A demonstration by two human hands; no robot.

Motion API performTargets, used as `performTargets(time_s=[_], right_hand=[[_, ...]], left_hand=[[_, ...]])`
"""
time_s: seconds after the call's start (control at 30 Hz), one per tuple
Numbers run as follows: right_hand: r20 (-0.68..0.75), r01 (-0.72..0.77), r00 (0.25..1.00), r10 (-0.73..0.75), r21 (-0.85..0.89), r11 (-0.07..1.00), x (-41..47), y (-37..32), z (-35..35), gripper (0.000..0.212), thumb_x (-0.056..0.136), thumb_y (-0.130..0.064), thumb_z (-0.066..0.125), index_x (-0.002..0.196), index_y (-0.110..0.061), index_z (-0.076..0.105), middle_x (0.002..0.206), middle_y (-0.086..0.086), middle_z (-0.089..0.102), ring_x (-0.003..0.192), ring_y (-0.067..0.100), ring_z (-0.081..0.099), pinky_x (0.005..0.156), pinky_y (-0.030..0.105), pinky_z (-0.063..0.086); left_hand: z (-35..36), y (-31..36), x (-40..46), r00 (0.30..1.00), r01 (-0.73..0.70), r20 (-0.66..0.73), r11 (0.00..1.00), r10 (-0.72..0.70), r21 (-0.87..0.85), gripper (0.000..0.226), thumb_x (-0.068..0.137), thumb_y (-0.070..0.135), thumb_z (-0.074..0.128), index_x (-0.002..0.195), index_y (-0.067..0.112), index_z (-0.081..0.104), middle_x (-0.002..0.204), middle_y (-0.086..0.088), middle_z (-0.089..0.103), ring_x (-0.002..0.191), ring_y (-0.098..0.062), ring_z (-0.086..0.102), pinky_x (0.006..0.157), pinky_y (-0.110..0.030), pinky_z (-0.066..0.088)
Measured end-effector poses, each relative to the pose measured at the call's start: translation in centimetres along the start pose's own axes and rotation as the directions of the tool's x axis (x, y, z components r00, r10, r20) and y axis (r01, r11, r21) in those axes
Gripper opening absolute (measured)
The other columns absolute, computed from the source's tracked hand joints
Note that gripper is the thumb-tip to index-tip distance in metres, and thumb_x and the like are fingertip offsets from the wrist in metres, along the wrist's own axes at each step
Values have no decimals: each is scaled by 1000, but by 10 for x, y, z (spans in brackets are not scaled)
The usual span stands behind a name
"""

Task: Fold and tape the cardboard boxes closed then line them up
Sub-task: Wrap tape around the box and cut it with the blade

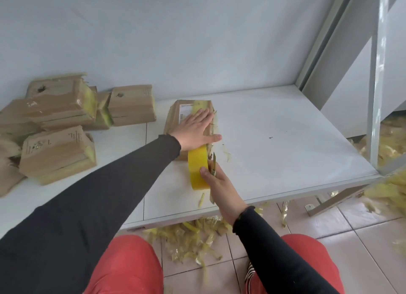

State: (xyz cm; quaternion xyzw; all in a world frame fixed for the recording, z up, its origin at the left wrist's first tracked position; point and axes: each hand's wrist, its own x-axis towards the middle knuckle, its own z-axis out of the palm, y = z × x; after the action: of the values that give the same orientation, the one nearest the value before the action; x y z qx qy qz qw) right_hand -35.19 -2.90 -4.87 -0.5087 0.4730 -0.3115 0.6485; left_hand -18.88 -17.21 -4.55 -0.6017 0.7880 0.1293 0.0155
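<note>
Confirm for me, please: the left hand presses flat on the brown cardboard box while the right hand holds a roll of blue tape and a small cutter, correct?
Not quite: the tape is yellow, not blue. The head view shows the left hand pressing flat on the brown cardboard box while the right hand holds the roll of yellow tape and a small cutter.

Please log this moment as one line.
left hand flat on box | right hand holds tape roll, cutter | taping
</note>
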Motion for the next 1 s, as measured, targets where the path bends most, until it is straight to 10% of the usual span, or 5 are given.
performTargets(time_s=[0.23,0.37,0.47,0.7,1.0], right_hand=[[-155,-123,979,136,92,988,1,15,30,66,85,-68,45,117,-12,56,122,21,69,105,33,67,90,40,52],[-131,-106,984,121,118,987,-1,16,34,40,107,-45,44,122,-9,54,105,8,78,94,23,68,84,38,54],[-100,-140,983,151,110,984,-7,18,32,54,92,-64,48,123,-21,57,119,8,71,110,18,65,108,53,48],[-156,-12,987,-24,-223,975,2,7,-14,34,109,-44,39,115,-17,58,90,4,73,82,23,68,74,40,54],[205,273,917,-342,-948,164,40,-33,-58,23,111,-39,32,109,-19,44,91,-4,62,70,30,54,63,37,38]], left_hand=[[4,3,0,996,-1,-91,999,5,45,96,95,80,28,166,24,-3,173,4,-11,159,-11,-12,129,-37,-4],[-23,2,-22,964,-62,-235,756,-124,-651,70,101,66,44,161,31,34,173,5,15,159,-8,5,128,-36,7],[-13,8,-66,802,1,-405,678,-440,-735,37,99,51,57,121,23,64,123,2,63,111,-8,59,103,-38,48],[52,36,-135,874,244,101,248,-476,-937,39,96,58,63,121,27,66,116,11,67,106,-2,60,79,-25,44],[68,44,-132,859,47,103,-121,-502,-991,14,99,33,69,98,20,73,88,1,74,78,-13,71,63,-24,51]])
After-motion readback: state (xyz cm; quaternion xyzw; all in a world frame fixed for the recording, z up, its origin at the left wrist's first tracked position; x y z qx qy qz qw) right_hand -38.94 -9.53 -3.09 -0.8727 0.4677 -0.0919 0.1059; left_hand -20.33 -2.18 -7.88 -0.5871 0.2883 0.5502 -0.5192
